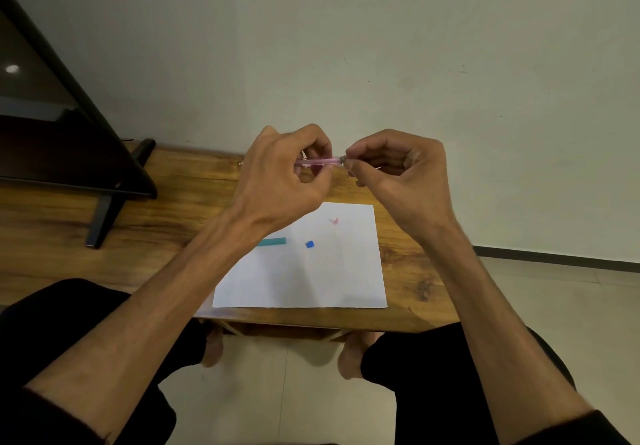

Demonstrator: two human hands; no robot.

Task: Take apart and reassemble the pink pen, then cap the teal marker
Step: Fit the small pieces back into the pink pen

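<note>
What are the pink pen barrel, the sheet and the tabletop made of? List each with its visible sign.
Pink pen barrel: looks like clear tinted plastic; it shows see-through and glossy between the hands.
Sheet: likely paper; flat, matte white, thin edges.
Tabletop: wood or wood-look laminate; brown grain and dark knots, slight sheen. Which one cannot be told.

Most of the pink pen [320,162] sits buried inside the left hand [282,181]; only a short clear-pink stretch shows between the two fists. What the right hand [398,171] pinches at the pen's end is too small and dark to name. The teal marker [273,242] near the paper's [311,282] left edge runs under the left forearm. A tiny pink bit [334,221] near the paper's far edge is blurred.
</note>
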